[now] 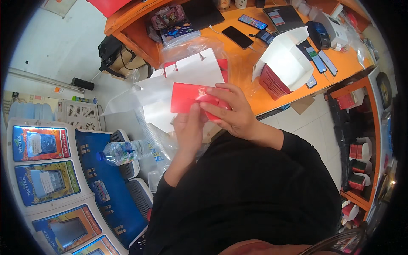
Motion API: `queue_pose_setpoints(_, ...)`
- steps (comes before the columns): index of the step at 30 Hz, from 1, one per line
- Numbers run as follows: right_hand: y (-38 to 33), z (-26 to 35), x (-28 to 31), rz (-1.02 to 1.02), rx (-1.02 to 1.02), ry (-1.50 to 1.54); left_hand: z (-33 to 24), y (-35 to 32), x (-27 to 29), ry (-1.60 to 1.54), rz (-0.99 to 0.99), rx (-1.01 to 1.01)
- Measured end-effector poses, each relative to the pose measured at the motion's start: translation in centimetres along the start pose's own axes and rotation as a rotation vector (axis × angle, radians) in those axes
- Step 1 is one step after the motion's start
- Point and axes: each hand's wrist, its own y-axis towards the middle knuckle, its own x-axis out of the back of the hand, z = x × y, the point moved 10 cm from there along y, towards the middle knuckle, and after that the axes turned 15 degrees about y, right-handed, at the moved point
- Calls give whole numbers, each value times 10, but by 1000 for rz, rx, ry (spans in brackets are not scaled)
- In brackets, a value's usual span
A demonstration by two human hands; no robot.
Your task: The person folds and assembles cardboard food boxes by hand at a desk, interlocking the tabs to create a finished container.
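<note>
A red cardboard food carton (182,97) with pale print is held up in front of me, partly folded. My left hand (190,126) grips its lower edge, thumb pressed on the red face. Over the carton's right end, the fingers of my right hand (234,109) are bent and press on it. Just beyond lie flat carton blanks (193,70), white side up with red edges, in and around clear plastic wrap. Nested formed cartons (274,80), red outside and white inside, stand to the right on the orange table (238,63).
Several phones (238,37) with cables lie at the table's far side. A drinks dispenser (106,187) stands on my left, with a water bottle (121,153) lying by it. Shelves (359,170) holding more cartons are at the right. A black bag (112,53) sits beyond the table's left end.
</note>
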Motion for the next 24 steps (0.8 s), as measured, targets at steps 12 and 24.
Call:
queue_pose_setpoints(12,-33,-55,-3,-269,-509,605,5,-12,16,648,0,-149)
queue_pose_setpoints(24,-30,-59,-9,199,-367,175,48,-28,14,1067,241,1)
